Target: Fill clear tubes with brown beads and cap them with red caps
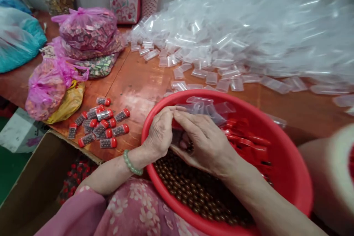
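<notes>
Both my hands meet over the near left part of a red plastic basin (300, 177). My left hand (160, 132), with a green bead bracelet (132, 163) at its wrist, is closed, and whatever it holds is hidden. My right hand (204, 140) is curled in, its thumb and fingertips against the left hand; what lies in its grip I cannot make out. Below them the basin holds many shiny brown beads (190, 195). Red plastic caps (246, 140) lie at the basin's right side. Several clear plastic tubes (211, 110) rest at its far side, just beyond my fingers.
A large heap of clear tubes (249, 33) covers the back of the wooden table (129, 70). Filled red-capped tubes (102, 127) lie left of the basin. Tied pink bags (87, 31) stand farther back. Below the table edge, a cardboard box (30, 180) holds more red-capped tubes.
</notes>
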A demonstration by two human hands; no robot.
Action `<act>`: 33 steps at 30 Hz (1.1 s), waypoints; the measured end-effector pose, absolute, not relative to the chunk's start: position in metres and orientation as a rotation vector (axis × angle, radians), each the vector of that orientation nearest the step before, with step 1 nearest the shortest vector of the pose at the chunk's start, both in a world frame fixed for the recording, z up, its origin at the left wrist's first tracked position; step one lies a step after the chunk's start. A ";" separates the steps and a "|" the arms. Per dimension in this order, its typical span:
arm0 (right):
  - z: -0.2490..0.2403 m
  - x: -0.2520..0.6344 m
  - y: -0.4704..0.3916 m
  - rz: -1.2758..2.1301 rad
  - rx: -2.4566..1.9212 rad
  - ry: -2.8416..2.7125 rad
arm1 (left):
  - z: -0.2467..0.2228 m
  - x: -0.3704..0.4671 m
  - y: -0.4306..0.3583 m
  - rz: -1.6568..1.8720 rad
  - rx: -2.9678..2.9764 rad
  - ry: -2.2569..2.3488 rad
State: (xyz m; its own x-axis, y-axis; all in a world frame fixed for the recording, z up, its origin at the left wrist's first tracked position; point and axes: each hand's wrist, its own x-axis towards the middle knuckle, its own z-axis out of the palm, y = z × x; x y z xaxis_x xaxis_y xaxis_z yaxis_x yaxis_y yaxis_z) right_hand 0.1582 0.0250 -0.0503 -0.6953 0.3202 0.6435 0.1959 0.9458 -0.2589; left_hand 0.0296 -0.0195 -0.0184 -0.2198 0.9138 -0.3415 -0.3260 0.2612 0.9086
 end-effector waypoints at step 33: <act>-0.025 0.223 0.062 0.249 -1.387 -2.637 | -0.022 0.011 0.036 0.520 2.148 1.620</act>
State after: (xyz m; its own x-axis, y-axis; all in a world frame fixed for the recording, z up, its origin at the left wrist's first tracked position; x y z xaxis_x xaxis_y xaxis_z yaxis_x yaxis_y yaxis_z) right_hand 0.2228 0.0622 -0.0253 -0.5607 0.8261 0.0567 0.8009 0.5584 -0.2160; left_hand 0.0113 0.0357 -0.0218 0.2595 0.9642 0.0552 0.8160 -0.2494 0.5214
